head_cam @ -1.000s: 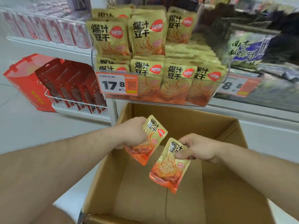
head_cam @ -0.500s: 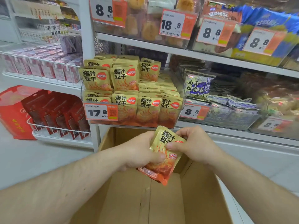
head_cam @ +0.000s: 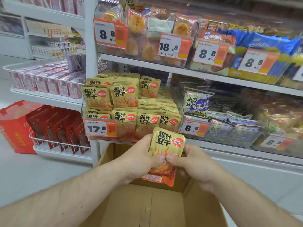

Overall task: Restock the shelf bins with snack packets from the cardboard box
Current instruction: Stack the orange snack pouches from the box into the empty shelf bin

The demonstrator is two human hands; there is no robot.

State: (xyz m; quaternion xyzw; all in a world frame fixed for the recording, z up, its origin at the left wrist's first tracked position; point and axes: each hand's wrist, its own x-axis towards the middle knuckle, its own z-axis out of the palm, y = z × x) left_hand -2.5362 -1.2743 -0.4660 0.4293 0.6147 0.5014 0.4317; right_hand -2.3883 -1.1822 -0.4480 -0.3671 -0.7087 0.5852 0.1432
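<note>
Two gold-and-orange snack packets (head_cam: 166, 142) are stacked together upright, just below and in front of the clear shelf bin (head_cam: 177, 102). My left hand (head_cam: 141, 158) grips the stack from the left, thumb on its front. My right hand (head_cam: 191, 163) pinches it from the right. The bin is packed with several matching packets (head_cam: 123, 96) and carries a 17.8 price tag (head_cam: 100, 128). The open cardboard box (head_cam: 147, 208) sits under my hands; its visible floor is bare.
A neighbouring bin (head_cam: 229, 136) to the right holds blue-grey packets. The shelf above (head_cam: 147, 60) carries pastry bins with price tags. On the left stand white wire racks (head_cam: 54, 145) with red packets and a red bag (head_cam: 11, 128) on the floor.
My hands brought their separate packets together into one stack and raised it from over the box toward the bin. The view tilted up, showing more shelves.
</note>
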